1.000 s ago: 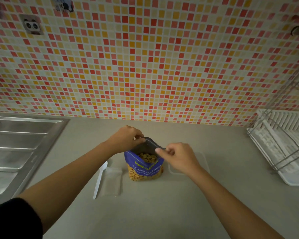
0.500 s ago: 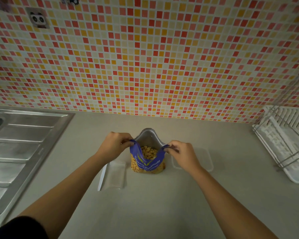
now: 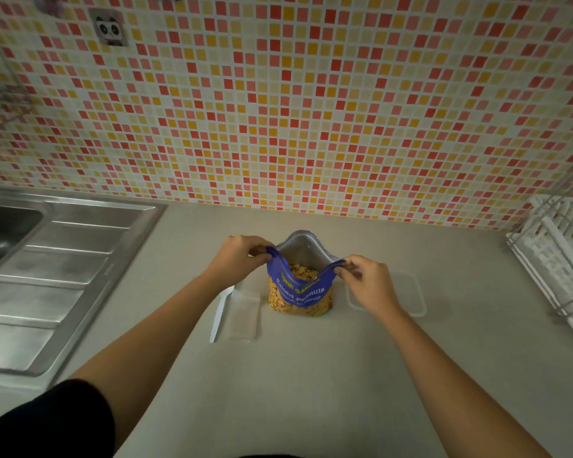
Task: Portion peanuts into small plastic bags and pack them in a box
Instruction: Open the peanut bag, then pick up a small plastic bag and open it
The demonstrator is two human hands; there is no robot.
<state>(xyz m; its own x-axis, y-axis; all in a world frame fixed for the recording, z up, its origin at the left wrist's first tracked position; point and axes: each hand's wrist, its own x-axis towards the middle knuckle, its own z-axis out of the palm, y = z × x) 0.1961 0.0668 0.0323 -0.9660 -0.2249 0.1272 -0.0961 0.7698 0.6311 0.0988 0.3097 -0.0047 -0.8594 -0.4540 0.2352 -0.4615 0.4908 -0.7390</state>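
Centre of the counter [image 3: 311, 375]: peanut bag [image 3: 300, 292] stands upright, long axis vertical, mouth up and pulled wide. Left hand [image 3: 242, 256] and right hand [image 3: 366, 282] each pinch one top corner, fingers pressed together on the film. Spoon [image 3: 221, 309] and flat small plastic bag [image 3: 244, 314] lie just left, handle toward me, so left hand's nearer; clear box [image 3: 407, 292] just right.

- left hand [image 3: 237, 259]: bare, no glove, ring or watch visible
- right hand [image 3: 366, 285]: bare, same, nothing on wrist
- both forearms bare to the elbow
- black sleeve [image 3: 47, 421] on left upper arm, short, plain, no marking
- right arm: no sleeve in frame
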